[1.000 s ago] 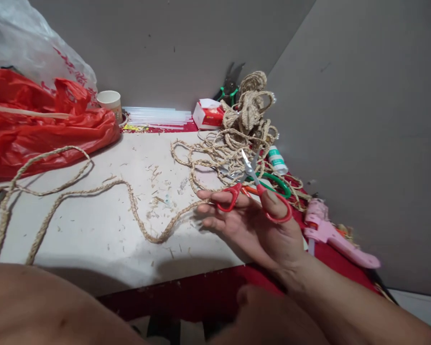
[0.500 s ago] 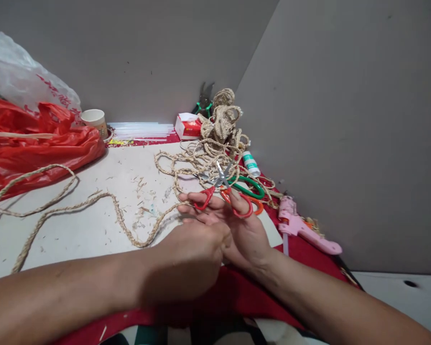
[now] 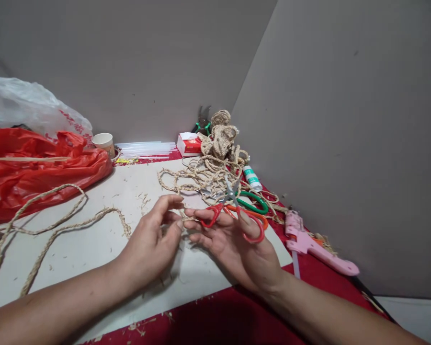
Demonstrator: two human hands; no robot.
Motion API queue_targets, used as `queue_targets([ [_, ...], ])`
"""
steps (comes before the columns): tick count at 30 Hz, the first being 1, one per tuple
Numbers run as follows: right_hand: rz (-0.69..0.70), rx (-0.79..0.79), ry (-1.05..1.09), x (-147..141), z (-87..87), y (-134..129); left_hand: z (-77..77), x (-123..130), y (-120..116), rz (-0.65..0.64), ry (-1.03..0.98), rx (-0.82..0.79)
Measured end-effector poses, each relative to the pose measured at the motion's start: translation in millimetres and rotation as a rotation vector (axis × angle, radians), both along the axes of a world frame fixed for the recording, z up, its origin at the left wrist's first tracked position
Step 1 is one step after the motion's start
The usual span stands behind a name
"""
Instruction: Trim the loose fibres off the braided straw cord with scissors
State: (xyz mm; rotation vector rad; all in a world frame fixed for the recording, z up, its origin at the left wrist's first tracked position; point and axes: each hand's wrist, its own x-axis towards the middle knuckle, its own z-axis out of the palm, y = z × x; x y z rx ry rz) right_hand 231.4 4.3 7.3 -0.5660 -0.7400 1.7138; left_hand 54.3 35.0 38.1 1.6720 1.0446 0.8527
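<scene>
Head view: your right hand holds open red-handled scissors; your left hand curls by the braided rope over a white board, grip impossible to tell. Likely you're positioning rope, which calls for fingers clear of blades.

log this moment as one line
left hand: near braided rope | right hand: red scissors, blades open | pink glue gun: on red cloth

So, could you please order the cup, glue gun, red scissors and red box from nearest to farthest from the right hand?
1. Red scissors: in the right hand.
2. Glue gun: right side.
3. Red box: back, near middle.
4. Cup: back left.
</scene>
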Motion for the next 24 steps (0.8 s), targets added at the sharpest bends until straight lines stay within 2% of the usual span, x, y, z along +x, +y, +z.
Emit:
queue_targets([
  [4, 0.003, -0.005, 0.013, 1.5, 2.5, 0.1, -7.1, 1.0, -2.4, -0.121, -0.054, -0.119],
  [9, -0.050, -0.117, 0.043, 9.6, 8.7, 9.3, -8.1, -4.4, -2.3, -0.149, 0.020, -0.132],
  [12, -0.135, -0.151, 0.004, 14.3, 11.7, 14.3, -8.9, -8.0, -3.7, -0.180, -0.022, -0.324],
  [16, -0.211, -0.112, -0.076, 14.7, 12.6, 18.0, -12.4, -10.5, -6.1, -0.202, -0.163, -0.558],
  [20, -0.267, -0.055, -0.179, 11.9, 17.3, 22.0, -13.3, -11.2, -8.6, -0.152, -0.280, -0.587],
  [24, -0.287, 0.087, -0.329, 5.8, 38.3, 27.8, -8.6, -13.4, -10.6, -0.127, -0.344, -0.527],
])
